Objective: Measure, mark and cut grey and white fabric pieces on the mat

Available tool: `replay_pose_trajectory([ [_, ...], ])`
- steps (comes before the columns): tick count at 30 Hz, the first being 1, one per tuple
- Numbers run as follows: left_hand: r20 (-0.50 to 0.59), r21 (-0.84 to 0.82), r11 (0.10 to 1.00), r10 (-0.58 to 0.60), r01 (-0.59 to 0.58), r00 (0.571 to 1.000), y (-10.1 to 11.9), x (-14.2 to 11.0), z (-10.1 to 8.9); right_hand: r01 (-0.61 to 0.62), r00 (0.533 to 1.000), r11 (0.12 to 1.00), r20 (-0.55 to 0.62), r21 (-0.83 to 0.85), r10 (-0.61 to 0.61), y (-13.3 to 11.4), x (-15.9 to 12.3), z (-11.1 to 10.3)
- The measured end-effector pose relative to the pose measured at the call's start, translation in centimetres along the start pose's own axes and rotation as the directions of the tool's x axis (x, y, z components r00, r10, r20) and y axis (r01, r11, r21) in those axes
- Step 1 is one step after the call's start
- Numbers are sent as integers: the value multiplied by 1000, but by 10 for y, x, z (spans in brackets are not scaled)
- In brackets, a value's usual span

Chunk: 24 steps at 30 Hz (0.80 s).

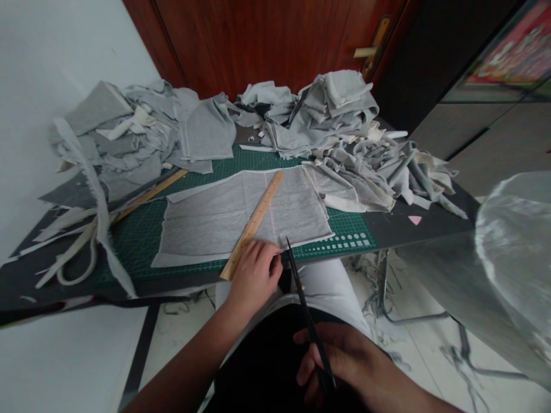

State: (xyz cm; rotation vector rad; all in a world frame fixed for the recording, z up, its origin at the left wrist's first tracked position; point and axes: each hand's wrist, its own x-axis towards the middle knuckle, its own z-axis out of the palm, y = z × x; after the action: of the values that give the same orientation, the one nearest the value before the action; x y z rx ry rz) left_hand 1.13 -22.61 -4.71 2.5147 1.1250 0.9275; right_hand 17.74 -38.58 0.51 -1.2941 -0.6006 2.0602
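Note:
A piece of grey knit fabric (206,221) lies spread on a green cutting mat (142,235), its near edge close to the table's front. Across it runs a slanted wooden ruler (262,209). My left hand (253,272) rests by the ruler's lower end, fingers curled and closed at the fabric's near edge. In my right hand (340,358) is a pair of dark scissors (303,298), held low over my lap. The blades point up and away, their tip near the fabric's edge just right of my left hand. The scissors' handles are partly hidden by my fingers.
Heaps of grey fabric (142,135) and more crumpled fabric (327,115) line the table's back. Pale strips (101,212) and another wooden ruler (155,190) lie left. A pink triangular piece (415,219) sits right, near a translucent plastic bag (516,246). Scraps litter the floor.

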Motion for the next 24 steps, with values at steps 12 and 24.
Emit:
replay_pose_trajectory([
  [12, 59, 22, 1000, 13, -14, 998, -1, 4, -4, 87, 995, 994, 59, -65, -83, 7, 9, -8],
  [24, 119, 442, 873, -285, 206, 951, -3, 38, -36, 10, 1000, 1000, 22, -7, -10, 8, 9, -8],
])
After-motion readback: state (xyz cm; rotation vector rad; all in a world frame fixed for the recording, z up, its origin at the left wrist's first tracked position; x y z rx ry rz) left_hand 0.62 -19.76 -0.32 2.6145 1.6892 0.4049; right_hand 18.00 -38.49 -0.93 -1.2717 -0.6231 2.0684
